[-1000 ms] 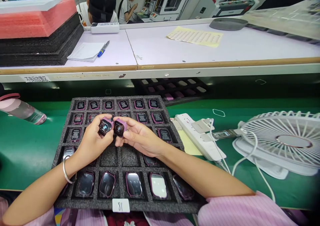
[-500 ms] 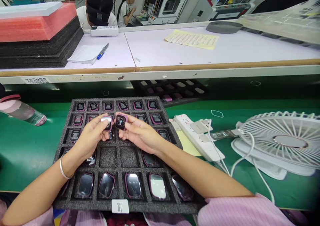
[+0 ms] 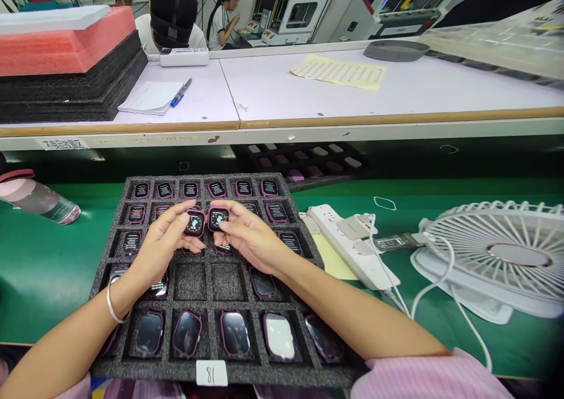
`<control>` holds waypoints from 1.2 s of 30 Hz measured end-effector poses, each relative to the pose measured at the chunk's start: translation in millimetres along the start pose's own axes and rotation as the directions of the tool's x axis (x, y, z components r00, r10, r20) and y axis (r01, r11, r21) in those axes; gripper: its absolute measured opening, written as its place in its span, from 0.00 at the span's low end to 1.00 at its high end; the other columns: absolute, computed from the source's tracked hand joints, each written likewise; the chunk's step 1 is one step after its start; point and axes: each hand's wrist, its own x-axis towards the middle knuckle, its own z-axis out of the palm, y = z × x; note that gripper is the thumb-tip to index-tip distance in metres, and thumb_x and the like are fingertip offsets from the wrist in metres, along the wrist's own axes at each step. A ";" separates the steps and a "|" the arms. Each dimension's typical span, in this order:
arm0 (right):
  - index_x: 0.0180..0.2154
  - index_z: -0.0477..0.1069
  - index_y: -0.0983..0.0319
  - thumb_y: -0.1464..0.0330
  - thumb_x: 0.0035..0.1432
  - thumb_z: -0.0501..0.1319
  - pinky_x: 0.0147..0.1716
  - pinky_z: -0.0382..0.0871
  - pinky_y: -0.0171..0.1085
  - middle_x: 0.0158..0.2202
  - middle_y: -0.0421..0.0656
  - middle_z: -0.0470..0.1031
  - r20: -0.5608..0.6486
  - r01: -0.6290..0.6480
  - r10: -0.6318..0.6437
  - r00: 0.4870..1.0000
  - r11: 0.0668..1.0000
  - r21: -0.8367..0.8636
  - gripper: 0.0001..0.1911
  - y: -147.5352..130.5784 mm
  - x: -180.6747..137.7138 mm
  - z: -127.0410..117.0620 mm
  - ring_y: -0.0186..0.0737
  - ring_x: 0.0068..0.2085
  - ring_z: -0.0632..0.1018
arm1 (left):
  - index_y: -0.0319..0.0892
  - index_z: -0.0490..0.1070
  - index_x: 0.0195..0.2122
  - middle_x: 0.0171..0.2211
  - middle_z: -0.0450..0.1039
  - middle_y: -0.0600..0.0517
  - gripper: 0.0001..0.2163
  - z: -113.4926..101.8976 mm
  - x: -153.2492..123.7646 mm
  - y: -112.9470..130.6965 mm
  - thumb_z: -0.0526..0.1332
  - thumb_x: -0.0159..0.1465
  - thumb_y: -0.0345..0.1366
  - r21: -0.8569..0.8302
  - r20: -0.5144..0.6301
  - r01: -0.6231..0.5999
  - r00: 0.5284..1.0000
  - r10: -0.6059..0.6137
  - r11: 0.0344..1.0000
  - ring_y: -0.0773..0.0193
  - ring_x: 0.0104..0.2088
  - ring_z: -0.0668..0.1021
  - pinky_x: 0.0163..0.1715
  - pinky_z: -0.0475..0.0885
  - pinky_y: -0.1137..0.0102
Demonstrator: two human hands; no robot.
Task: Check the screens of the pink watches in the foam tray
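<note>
Over the foam tray [image 3: 264, 375] on the green bench [image 3: 39, 270], I see the left hand [image 3: 164, 239] pinching one lit watch [image 3: 195, 224] and the right hand [image 3: 252, 234] gripping a second watch [image 3: 217, 217] just beside it, with more watches [image 3: 235, 332] lying in the tray's compartments [image 3: 190, 280].

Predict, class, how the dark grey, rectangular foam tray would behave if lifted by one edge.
The dark grey, rectangular foam tray would probably flex, since its compartment walls look like grainy foam. The purple-rimmed, rounded-square watch bodies in many compartments likely add weight. Some lie askew with gaps around them, so they might slide.
</note>
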 end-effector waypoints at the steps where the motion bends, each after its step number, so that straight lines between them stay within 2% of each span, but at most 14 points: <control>1: 0.50 0.71 0.58 0.70 0.54 0.71 0.32 0.69 0.36 0.42 0.41 0.77 0.000 0.007 -0.007 1.000 1.000 -0.017 0.22 0.2 -0.1 -0.3 0.33 0.29 0.77 | 0.40 0.71 0.55 0.32 0.77 0.52 0.27 0.0 0.3 -0.1 0.69 0.59 0.50 -0.002 0.002 -0.006 1.000 0.006 1.000 0.64 0.27 0.82 0.30 0.80 0.69; 5: 0.50 0.71 0.58 0.71 0.54 0.70 0.32 0.68 0.36 0.39 0.39 0.75 0.008 0.040 -0.040 0.999 0.997 -0.062 0.21 1.3 -1.1 -0.7 0.32 0.29 0.76 | 0.42 0.71 0.49 0.36 0.77 0.53 0.20 0.2 1.6 -0.3 0.70 0.58 0.42 0.013 0.011 -0.024 1.000 0.024 1.000 0.65 0.27 0.83 0.31 0.80 0.69; 11: 0.51 0.70 0.59 0.72 0.56 0.68 0.33 0.68 0.36 0.37 0.37 0.74 0.022 0.054 -0.052 0.998 0.994 -0.099 0.21 1.4 -2.1 -0.4 0.31 0.29 0.76 | 0.43 0.69 0.46 0.37 0.76 0.55 0.17 2.3 1.9 -0.6 0.68 0.56 0.34 0.056 0.020 -0.016 1.000 0.014 0.998 0.65 0.26 0.83 0.32 0.81 0.69; 20: 0.49 0.70 0.59 0.68 0.57 0.69 0.30 0.68 0.36 0.39 0.39 0.73 0.020 0.060 -0.058 0.998 0.990 -0.131 0.19 0.6 -1.7 0.3 0.30 0.27 0.74 | 0.43 0.68 0.46 0.37 0.77 0.55 0.17 1.6 1.6 -2.4 0.67 0.56 0.34 0.057 0.035 -0.020 0.999 0.018 0.998 0.66 0.26 0.83 0.31 0.81 0.70; 32: 0.50 0.69 0.59 0.72 0.55 0.66 0.31 0.69 0.37 0.37 0.38 0.71 0.031 0.080 -0.076 0.997 0.983 -0.167 0.20 1.6 -2.3 1.8 0.31 0.27 0.72 | 0.42 0.68 0.45 0.41 0.78 0.53 0.17 1.4 3.9 -6.5 0.69 0.56 0.34 0.069 0.035 -0.037 0.999 0.034 0.997 0.66 0.25 0.83 0.29 0.80 0.70; 36: 0.50 0.69 0.59 0.72 0.54 0.67 0.32 0.68 0.37 0.37 0.38 0.71 0.029 0.078 -0.074 0.997 0.984 -0.163 0.21 1.1 -2.6 2.4 0.31 0.28 0.72 | 0.42 0.68 0.44 0.39 0.78 0.54 0.16 1.9 3.2 -4.4 0.68 0.55 0.34 0.056 0.037 -0.025 0.999 0.023 0.998 0.66 0.24 0.83 0.28 0.80 0.72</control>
